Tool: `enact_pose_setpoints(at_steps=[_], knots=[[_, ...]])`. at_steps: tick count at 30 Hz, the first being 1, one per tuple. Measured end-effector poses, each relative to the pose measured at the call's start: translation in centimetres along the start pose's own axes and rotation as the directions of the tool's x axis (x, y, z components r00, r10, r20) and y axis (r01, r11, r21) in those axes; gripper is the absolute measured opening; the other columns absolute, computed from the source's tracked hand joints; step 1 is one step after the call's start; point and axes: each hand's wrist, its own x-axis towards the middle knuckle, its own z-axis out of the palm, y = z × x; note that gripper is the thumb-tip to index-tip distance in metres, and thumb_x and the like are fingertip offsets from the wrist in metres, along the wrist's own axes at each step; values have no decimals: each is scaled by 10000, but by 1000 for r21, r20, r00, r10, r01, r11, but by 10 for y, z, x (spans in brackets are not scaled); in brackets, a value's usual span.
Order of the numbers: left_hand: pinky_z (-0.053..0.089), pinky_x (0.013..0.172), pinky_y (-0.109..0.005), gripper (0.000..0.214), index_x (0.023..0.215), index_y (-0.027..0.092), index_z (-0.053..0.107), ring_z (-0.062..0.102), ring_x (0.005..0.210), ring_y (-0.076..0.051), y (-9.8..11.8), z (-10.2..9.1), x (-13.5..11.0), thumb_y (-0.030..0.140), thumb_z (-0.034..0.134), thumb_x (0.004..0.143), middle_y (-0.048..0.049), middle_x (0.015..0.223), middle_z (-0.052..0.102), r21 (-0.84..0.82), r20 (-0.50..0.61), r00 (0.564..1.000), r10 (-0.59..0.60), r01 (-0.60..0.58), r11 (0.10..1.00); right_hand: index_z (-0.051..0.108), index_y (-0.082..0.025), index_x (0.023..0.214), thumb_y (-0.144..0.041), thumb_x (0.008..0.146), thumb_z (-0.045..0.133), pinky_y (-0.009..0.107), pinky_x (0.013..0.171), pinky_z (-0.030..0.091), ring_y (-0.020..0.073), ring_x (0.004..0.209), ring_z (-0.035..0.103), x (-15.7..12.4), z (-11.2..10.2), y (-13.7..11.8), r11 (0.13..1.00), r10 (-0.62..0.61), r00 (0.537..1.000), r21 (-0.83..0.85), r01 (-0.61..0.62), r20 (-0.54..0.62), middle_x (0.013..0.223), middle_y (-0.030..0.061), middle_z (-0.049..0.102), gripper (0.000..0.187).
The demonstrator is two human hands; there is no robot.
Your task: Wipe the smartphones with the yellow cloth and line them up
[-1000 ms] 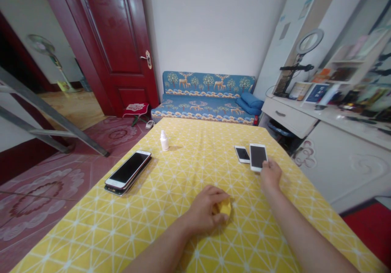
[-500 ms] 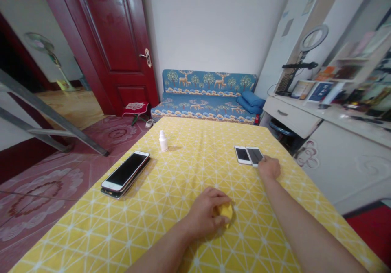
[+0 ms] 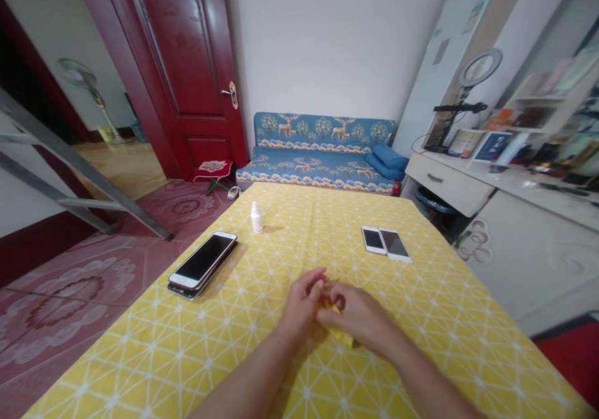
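My left hand [image 3: 302,303] and my right hand [image 3: 355,316] meet near the front of the table, their fingers pinching a small piece of yellow cloth or paper [image 3: 337,325]. Much of that piece is hidden by my fingers, and one corner hangs below them. It lies over a yellow patterned tablecloth [image 3: 435,319]. Two white smartphones [image 3: 373,240] [image 3: 394,245] lie side by side, screens up, beyond my right hand. A stack of phones [image 3: 202,263] rests toward the left edge, and a small white dropper bottle [image 3: 256,218] stands upright farther back.
A blue deer-patterned sofa [image 3: 318,157] stands just beyond the table's far edge. To the right is a white desk [image 3: 449,182] with a ring light and shelves. A metal ladder [image 3: 70,163] leans at the left, near a dark red door [image 3: 182,75].
My right hand has let go of the white phone, now flat beside the other, and moved left to the yellow piece. My left hand has shifted slightly, and both now pinch the piece.
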Motion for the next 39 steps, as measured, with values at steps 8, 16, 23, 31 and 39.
enact_pose_setpoints(at_steps=[8,16,23,31,39], knots=[[482,708,-310,327,1040,134,673,619,763,-177,2,-6,4,366,588,824,-98,909,673,29,-89,996,-11,14,999,603,-207,1050,-35,675,492,291,699,395,244,899,644,-14,32,-30,891,-66,982,-432,138,177,1033,84,686,428],[217,1084,-538,383,1229,199,585,345,1306,-320,62,-92,17,253,464,869,-149,1316,515,960,-240,776,583,99,264,611,-232,869,-199,770,530,254,632,376,179,729,606,-7,50,-10,948,-110,993,-305,92,-44,846,18,683,133],[151,1027,-655,741,1402,44,324,152,1384,-472,69,-158,9,429,518,799,-333,1373,391,711,-674,622,399,693,121,633,-229,845,-189,748,552,256,648,391,175,723,601,-4,49,-11,967,-90,993,-246,71,-69,804,10,675,132],[213,1005,-576,757,1320,65,423,429,1193,-449,67,-160,10,530,536,733,-298,1184,542,684,-668,609,428,729,30,636,-230,837,-189,745,560,249,640,394,172,721,605,-4,49,-11,970,-82,994,-236,63,-73,796,8,680,126],[314,969,-469,809,1324,96,430,446,1160,-393,75,-140,15,459,666,641,-219,1156,552,848,-510,691,513,503,165,640,-240,813,-176,727,575,242,626,399,161,697,601,-5,52,-8,976,-105,988,-200,81,-113,778,-3,682,125]])
